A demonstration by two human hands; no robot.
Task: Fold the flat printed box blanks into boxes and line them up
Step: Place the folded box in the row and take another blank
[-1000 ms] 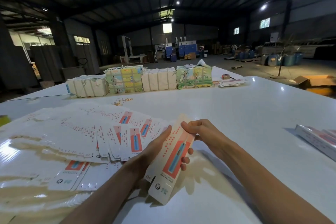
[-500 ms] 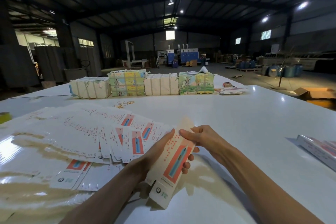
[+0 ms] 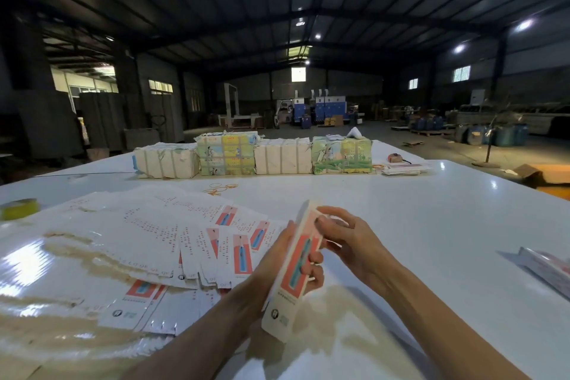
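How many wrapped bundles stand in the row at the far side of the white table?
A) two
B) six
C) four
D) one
C: four wrapped bundles stand side by side on the white table, plain pale ones alternating with ones that have colourful pictures.

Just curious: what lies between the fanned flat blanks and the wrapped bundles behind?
In the head view: a few orange loops, likely rubber bands, on the white table.
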